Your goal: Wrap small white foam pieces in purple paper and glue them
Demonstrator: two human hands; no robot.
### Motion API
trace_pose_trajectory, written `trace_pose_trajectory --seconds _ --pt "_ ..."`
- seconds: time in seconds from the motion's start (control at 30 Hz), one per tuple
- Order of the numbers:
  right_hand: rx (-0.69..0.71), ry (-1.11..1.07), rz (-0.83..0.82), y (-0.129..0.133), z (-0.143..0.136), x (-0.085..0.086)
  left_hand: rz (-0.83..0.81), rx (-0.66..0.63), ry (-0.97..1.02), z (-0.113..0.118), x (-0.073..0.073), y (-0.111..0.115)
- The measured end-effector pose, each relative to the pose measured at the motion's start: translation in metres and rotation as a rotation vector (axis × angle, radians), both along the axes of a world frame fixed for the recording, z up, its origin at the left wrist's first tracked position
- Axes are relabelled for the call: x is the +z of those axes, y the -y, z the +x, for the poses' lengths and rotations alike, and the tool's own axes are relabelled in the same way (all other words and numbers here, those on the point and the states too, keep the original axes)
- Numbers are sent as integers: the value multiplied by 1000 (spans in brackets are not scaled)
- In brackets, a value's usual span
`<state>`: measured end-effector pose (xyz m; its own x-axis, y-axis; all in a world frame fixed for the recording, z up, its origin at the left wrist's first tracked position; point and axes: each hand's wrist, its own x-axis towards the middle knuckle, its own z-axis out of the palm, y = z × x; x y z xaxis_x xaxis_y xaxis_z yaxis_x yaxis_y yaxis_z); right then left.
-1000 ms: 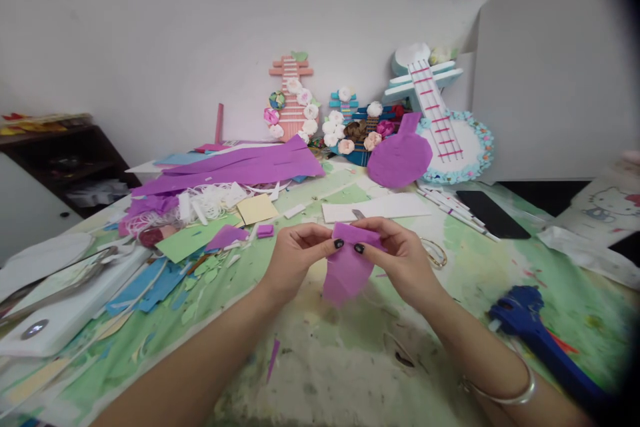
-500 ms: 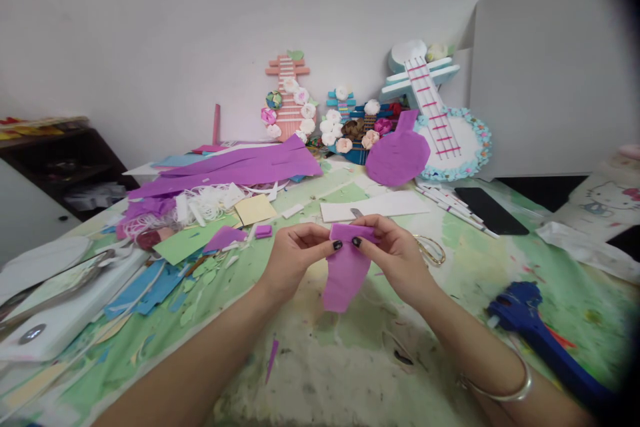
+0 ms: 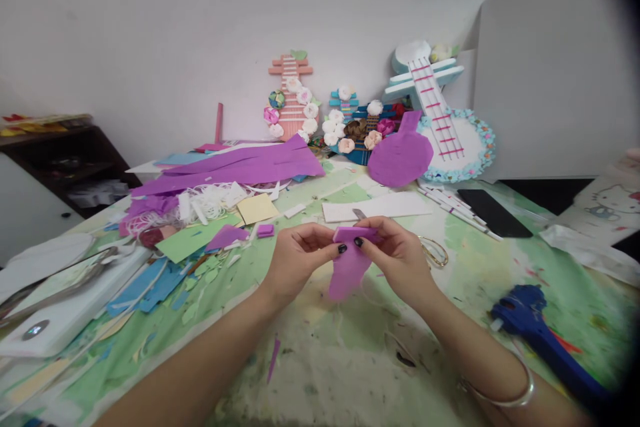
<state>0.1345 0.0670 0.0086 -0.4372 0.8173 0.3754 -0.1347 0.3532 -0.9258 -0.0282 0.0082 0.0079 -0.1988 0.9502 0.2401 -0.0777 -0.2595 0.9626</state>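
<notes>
A piece of purple crepe paper (image 3: pixel 347 273) hangs down between my hands, its upper edge forming a flat, straight band. My left hand (image 3: pixel 300 257) pinches the band's left end between thumb and fingers. At the other end, my right hand (image 3: pixel 395 253) grips the same paper, its thumb pressed on the front. Gold-handled scissors (image 3: pixel 440 255) show beside and behind my right hand. Their middle is hidden, and I cannot tell whether they rest on the table or in the fingers. Behind the hands lies a white foam strip (image 3: pixel 380 207).
A purple-covered round shape with a neck (image 3: pixel 400 159) leans near a white and blue instrument model (image 3: pixel 465 147). Purple paper (image 3: pixel 240 167), white string (image 3: pixel 213 203) and scraps cover the left. A blue glue gun (image 3: pixel 525 313) and black phone (image 3: pixel 493 212) lie right.
The paper's upper band has tipped, so its top edge shows more and the hanging part looks shorter. Both hands keep their grip. The whole view has shifted slightly.
</notes>
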Motion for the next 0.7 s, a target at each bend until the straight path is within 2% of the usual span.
trace_pose_trajectory --seconds 0.27,0.47,0.7 --pt "-100 69 168 2 2 -3 -39 -12 57 1 2 0" --pt "-99 79 226 1 2 -4 -35 24 89 2 1 -2" --pt "-173 114 454 3 5 -3 -16 -84 211 1 6 2"
